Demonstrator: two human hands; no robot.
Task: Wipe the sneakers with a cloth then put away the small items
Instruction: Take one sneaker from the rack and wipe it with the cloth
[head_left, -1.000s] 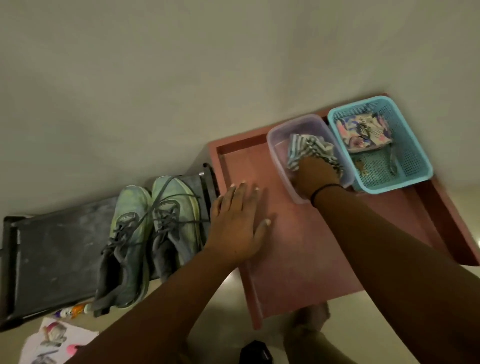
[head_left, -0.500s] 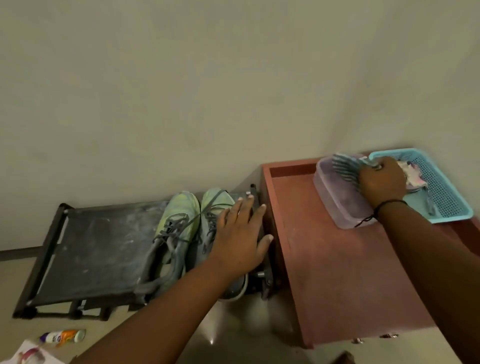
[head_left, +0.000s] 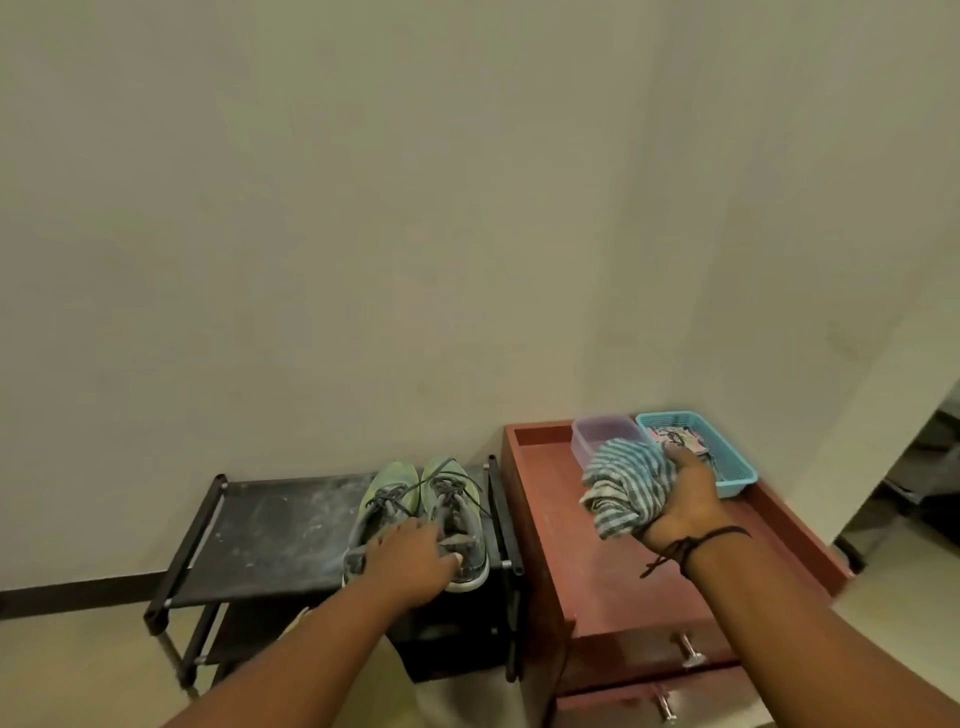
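Our left hand (head_left: 415, 558) rests on the heels of the green sneakers (head_left: 423, 512), fingers bent over them; the sneakers sit on the black shoe rack (head_left: 270, 525); our right hand (head_left: 685, 496) squeezes the striped cloth (head_left: 626, 483) above the red bench (head_left: 587, 566), near the blue basket (head_left: 727, 462).

Dusty black shoe rack (head_left: 270, 525) lower centre bearing pale green sneakers (head_left: 421, 506), red wooden desk (head_left: 597, 582) lower right carrying clear plastic tub (head_left: 597, 434), turquoise mesh basket (head_left: 727, 462)
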